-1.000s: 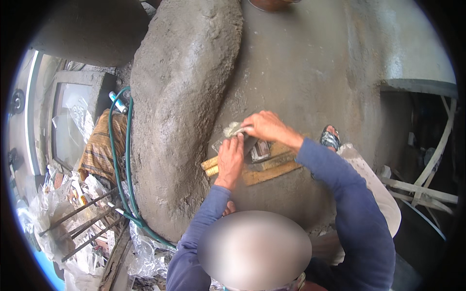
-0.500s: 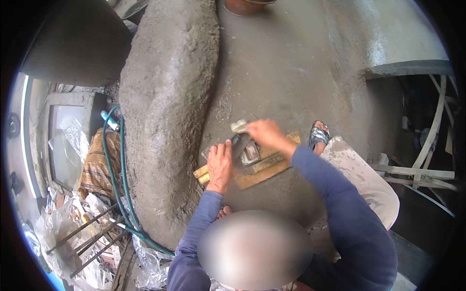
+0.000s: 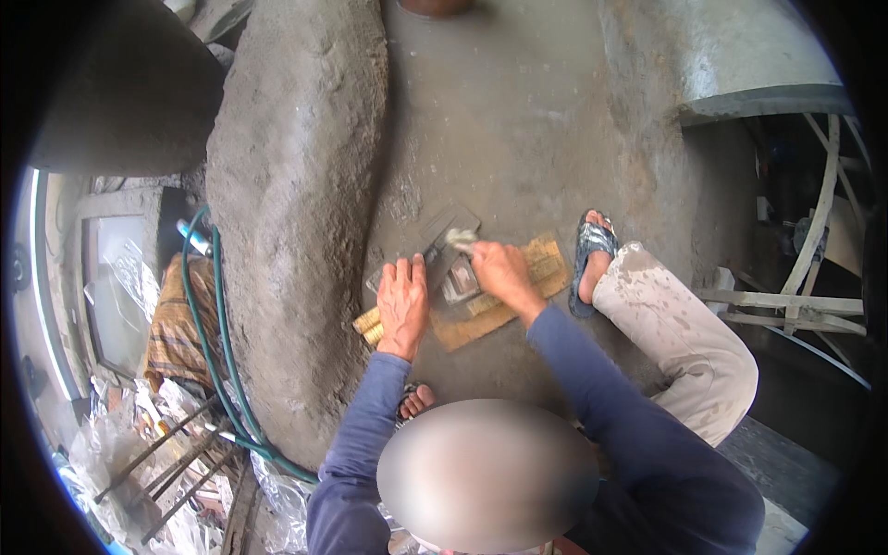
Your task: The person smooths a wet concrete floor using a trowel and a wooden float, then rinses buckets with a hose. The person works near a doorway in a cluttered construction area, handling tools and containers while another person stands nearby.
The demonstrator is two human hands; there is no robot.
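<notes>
My left hand point(image 3: 404, 302) rests, fingers together, on a grey, flat trowel-like tool point(image 3: 438, 224) with a dark bar. To its right, my right hand point(image 3: 494, 274) grips a pale, mud-smeared wad point(image 3: 459, 239) over the same tool; whether it is a rag or a brush I cannot tell. Beneath and beside my hands lie yellowish wooden boards point(image 3: 544, 263) and a small grey-edged rectangular object point(image 3: 460, 281) on the wet cement floor.
A thick cement ridge point(image 3: 287, 222) runs along the left, beside a green hose point(image 3: 208, 314), a striped sack point(image 3: 171, 324) and plastic debris with metal rods point(image 3: 157, 462). My sandalled foot point(image 3: 597, 245) is at right, near a dark recess with crossed strips point(image 3: 805, 305). A reddish container point(image 3: 435, 5) sits at top.
The view has shifted, so the surroundings sit further left and mostly lower. My right hand and the pale wad have come down slightly over the tool; my left hand stays on it.
</notes>
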